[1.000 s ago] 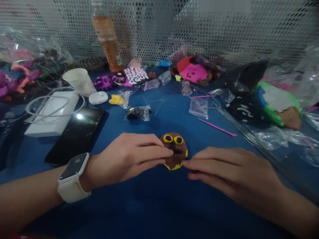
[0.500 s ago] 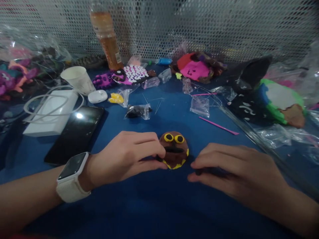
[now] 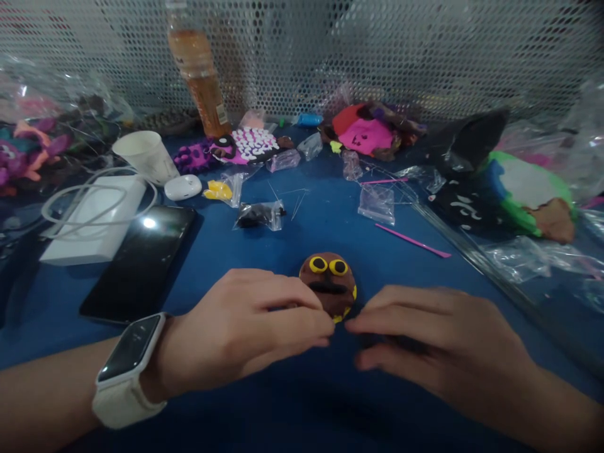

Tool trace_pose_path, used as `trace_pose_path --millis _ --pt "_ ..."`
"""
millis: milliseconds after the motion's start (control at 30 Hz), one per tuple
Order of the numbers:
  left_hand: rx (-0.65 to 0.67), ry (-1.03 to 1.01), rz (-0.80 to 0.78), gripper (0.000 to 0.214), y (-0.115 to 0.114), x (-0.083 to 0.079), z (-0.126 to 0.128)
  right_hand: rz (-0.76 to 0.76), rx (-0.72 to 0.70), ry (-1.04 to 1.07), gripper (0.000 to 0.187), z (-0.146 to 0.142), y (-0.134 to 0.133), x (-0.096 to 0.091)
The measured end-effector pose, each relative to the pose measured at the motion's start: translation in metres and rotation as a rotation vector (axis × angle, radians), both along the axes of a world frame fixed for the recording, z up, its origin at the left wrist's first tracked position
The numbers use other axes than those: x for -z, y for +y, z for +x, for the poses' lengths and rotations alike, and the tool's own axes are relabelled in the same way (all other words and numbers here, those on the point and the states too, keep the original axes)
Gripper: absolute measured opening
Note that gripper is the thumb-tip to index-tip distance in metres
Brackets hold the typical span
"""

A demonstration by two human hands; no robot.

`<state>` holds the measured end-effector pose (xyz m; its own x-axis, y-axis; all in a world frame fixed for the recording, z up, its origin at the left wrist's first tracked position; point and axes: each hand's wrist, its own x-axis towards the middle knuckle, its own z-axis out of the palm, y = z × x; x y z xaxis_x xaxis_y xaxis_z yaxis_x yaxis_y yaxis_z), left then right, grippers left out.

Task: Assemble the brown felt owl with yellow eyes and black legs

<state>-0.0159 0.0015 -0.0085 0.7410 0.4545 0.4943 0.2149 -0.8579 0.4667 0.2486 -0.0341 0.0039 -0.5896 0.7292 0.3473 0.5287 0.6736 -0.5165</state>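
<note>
A round brown clay face [image 3: 336,301] lies on the blue table, with yellow-and-black eyes, a black mustache-like strip and yellow bits along its rim. My left hand [image 3: 264,321] wears a watch and covers the face's lower left edge. Its fingers are pressed together, and whatever they hold is hidden. Just right of the face, my right hand [image 3: 425,340] is slightly blurred, its thumb and forefinger curled round a small dark piece of black clay [image 3: 372,341] that shows only as a smear.
A black phone [image 3: 141,264], white box [image 3: 87,223] with cable, earbud case [image 3: 183,187] and paper cup [image 3: 147,156] stand left. Ahead lie bagged black clay [image 3: 259,215], yellow clay [image 3: 219,190] and a pink tool [image 3: 413,240]. A drink bottle [image 3: 201,78] and clay figures line the back.
My left hand has moved right and toward me, now over the face's lower edge. My right hand has shifted slightly left, its fingertips closer to my left hand.
</note>
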Motion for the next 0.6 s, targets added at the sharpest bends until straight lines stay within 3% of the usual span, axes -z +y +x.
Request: trace_pose_path --millis 200,333,467,600 --pt "0.017 -0.019 -0.053 0.01 -0.017 0.001 0.006 -0.124 -0.037 0.112 0.015 -0.011 -0.006 -0.001" --pt "-0.045 -0.024 -0.064 0.01 -0.02 0.0 0.005 -0.188 0.027 0.169 0.005 -0.014 -0.011 -0.001" --pt "-0.066 -0.045 -0.13 0.011 -0.017 -0.003 0.004 -0.217 0.153 0.201 0.027 -0.014 -0.015 0.0" --pt "-0.072 -0.087 -0.284 0.018 -0.016 -0.005 0.006 -0.314 0.22 0.243 0.021 -0.013 -0.014 0.001"
